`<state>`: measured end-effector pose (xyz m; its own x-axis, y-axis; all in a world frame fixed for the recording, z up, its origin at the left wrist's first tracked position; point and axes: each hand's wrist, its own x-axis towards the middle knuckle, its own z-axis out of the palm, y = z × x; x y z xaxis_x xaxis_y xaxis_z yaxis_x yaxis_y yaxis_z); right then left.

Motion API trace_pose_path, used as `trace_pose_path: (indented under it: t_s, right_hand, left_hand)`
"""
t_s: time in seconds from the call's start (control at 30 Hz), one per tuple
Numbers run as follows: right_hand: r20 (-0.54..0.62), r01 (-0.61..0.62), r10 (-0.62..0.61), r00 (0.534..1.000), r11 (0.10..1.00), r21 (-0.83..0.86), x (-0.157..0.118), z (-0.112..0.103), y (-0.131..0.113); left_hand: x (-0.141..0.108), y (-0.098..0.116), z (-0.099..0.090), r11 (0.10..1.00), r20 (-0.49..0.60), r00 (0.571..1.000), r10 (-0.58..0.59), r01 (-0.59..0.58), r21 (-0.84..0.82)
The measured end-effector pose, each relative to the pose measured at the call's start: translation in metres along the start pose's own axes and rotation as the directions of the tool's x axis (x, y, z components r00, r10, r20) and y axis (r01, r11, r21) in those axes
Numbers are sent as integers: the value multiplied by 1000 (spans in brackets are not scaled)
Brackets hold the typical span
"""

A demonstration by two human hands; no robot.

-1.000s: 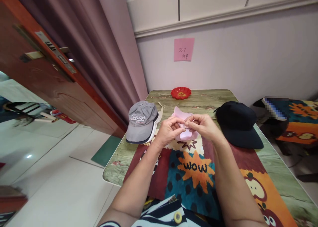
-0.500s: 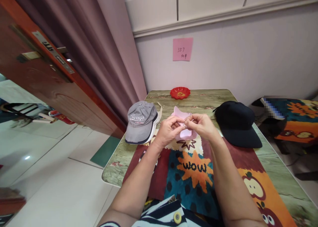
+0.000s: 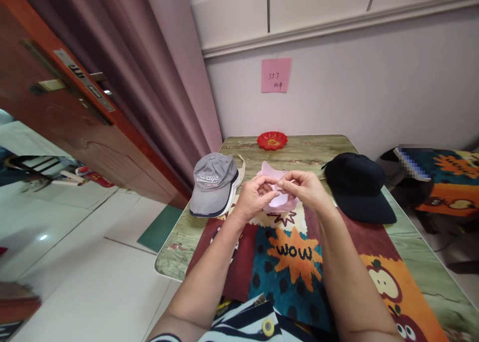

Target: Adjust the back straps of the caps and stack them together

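Note:
Between my hands lies a pale pink cap (image 3: 271, 169), partly covered by my fingers, on the patterned cloth. My left hand (image 3: 255, 196) is closed in a pinch at the cap from the left. From the right, my right hand (image 3: 305, 188) pinches at the same spot, its fingertips almost touching those of the left. The small part held between the fingertips, perhaps the cap's strap, is mostly hidden. To the left sits a grey cap (image 3: 214, 182) stacked over a white one (image 3: 236, 186). A black cap (image 3: 355, 185) rests on the right.
A red scalloped dish (image 3: 272, 140) stands at the back of the wood-patterned table (image 3: 307, 150). A colourful cloth (image 3: 294, 269) covers its middle. A pink note (image 3: 276, 76) is on the wall behind. An open wooden door (image 3: 97, 137) and a curtain are at left.
The fingertips have shifted slightly at the pink cap, both hands still pinching. The whole view has moved a little; the other caps lie as before.

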<state>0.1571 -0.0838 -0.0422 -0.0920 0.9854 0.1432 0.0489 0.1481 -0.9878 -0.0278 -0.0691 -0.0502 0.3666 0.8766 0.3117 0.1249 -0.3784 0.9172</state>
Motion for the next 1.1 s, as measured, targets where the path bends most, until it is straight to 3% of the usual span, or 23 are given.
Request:
trace_pose_path:
  t_s: [0.2, 0.53, 0.83, 1.1]
  right_hand:
    - [9, 14, -14, 1000, 1000, -12, 0, 0, 1]
    - [62, -17, 15, 998, 1000, 22, 0, -2, 1]
    - [72, -7, 17, 997, 990, -144, -1, -4, 0]
    - [60, -15, 17, 998, 999, -31, -2, -2, -2]
  left_hand:
    - [0, -6, 5, 1000, -89, 996, -18, 17, -15]
    - [-1, -7, 5, 995, -132, 987, 91, -85, 51]
    - [-2, -7, 5, 993, -72, 990, 120, -118, 24]
    - [0, -5, 2, 994, -36, 993, 112, -111, 10]
